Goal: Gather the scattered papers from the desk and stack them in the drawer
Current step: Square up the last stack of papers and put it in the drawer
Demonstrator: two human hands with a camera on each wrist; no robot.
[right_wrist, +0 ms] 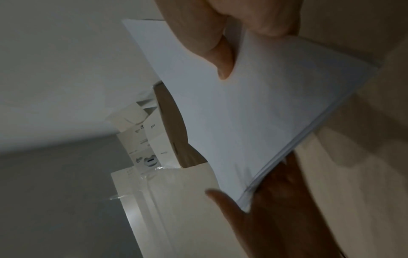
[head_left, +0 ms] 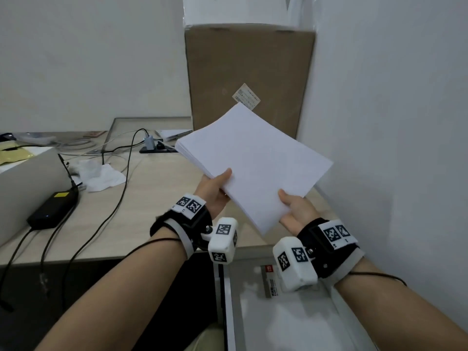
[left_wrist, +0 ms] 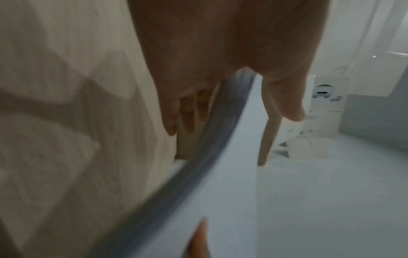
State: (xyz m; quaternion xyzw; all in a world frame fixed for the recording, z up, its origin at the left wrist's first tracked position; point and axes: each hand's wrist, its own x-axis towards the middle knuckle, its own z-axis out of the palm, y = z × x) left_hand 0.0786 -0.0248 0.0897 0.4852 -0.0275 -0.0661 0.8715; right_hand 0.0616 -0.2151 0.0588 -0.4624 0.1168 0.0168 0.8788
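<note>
Gathering looks done; the carry to the drawer is in hand. Left hand [head_left: 214,191] and right hand [head_left: 295,209] each pinch the near edge of the stack of white paper [head_left: 255,160], thumbs on top, fingers underneath, holding it in the air over the desk [head_left: 157,198], tilted up away from the person. The open drawer [head_left: 291,320] sits below & nearer the body, w/ a small labelled box [head_left: 269,281] inside. Next move prob. calls for drawing the stack back, lowering it flat into the drawer beside or over the box, sheets kept squared.
</note>
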